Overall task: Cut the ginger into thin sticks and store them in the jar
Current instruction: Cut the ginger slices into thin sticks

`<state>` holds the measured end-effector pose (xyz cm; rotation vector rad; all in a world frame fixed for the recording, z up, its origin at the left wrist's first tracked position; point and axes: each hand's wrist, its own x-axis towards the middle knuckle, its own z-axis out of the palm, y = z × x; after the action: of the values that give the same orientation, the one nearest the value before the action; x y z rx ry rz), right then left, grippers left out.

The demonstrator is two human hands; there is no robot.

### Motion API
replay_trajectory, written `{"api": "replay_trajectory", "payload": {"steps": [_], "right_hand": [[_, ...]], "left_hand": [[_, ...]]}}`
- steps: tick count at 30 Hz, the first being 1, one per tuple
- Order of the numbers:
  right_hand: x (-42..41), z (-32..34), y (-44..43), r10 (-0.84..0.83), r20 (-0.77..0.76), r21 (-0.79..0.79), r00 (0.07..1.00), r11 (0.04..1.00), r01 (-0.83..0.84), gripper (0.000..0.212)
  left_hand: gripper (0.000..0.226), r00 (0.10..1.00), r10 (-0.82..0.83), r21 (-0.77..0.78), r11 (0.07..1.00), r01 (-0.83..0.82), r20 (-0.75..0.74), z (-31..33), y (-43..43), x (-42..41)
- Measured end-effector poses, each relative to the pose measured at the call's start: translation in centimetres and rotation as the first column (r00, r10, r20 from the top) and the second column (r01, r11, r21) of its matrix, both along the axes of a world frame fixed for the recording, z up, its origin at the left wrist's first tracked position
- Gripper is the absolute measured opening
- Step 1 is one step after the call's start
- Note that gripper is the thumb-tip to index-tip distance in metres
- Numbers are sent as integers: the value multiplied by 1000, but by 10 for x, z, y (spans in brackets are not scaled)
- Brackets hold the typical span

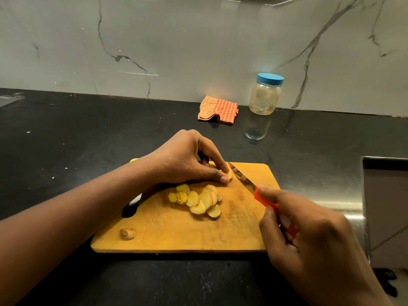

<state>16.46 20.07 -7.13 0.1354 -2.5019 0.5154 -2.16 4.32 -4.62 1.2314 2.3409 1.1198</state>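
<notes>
Black stone table against a grey marble wall with dark veins, and near its front edge a wooden cutting board (176,235). At the far middle of that board, left hand (183,160) arched over a small ginger piece (230,174), fingers (217,164) and thumb curled down to pinch it against the wood. Just to its right, touching or almost touching the cut face, a knife (244,180), blade running diagonally from far-left tip to near-right handle. Right hand (313,239) wrapped round the red handle, forefinger stretched along the top. Nearer than the ginger piece, a fanned heap of ginger slices (196,200): pale yellow rounds, overlapping, not yet sticks. At the near-left corner, a lone knobbly ginger end (128,234), well apart from the heap. Against the wall beyond the board's right half, a clear jar (265,100) upright with its blue lid (270,79) on, contents hard to make out. Beside it to the left, a folded checked cloth (218,109); at the right edge, a steel sink (384,195). Judging from this, slicing into rounds nearly finished, cutting into sticks and filling the jar not begun. Most important for the coming stroke: ginger lying immediately left of the blade, squeezed between edge and left fingertips, so little room to spare. Best to keep those fingertips tucked back. Right hand the nearer one to the jar.
</notes>
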Motion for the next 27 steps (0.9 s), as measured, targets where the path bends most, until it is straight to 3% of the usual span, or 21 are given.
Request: {"api": "replay_trajectory", "payload": {"steps": [12, 27], "right_hand": [[0, 0, 0, 6, 36, 58, 999, 998, -8, 36], [-3, 8, -2, 23, 192, 176, 981, 983, -58, 36]], "left_hand": [[29, 1000, -23, -31, 999, 22, -19, 3, 2, 0], [24, 999, 0, -69, 998, -3, -50, 3, 3, -3]]}}
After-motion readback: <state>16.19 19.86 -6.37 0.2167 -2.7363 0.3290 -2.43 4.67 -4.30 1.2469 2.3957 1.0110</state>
